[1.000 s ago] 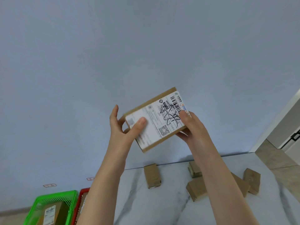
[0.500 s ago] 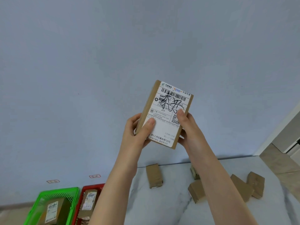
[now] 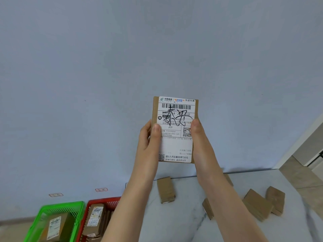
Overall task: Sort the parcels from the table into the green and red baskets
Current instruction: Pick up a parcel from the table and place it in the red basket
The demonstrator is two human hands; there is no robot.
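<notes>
The flat brown cardboard parcel with a white label (image 3: 175,145) stood upright above the white marble table (image 3: 183,227), the left hand (image 3: 148,142) gripping 1 edge, the right hand (image 3: 201,145) gripping the other, thumbs on its face.

A brown cardboard parcel (image 3: 154,110) is covered by a white paper label (image 3: 172,145) printed with black barcode stripes and checkered codes and scrawled over in black ink. The green plastic basket (image 3: 63,204) and red plastic basket (image 3: 104,199) are latticed. The white marble table (image 3: 174,227) is veined in grey; the flat wall (image 3: 157,49) is painted pale blue-grey.
</notes>
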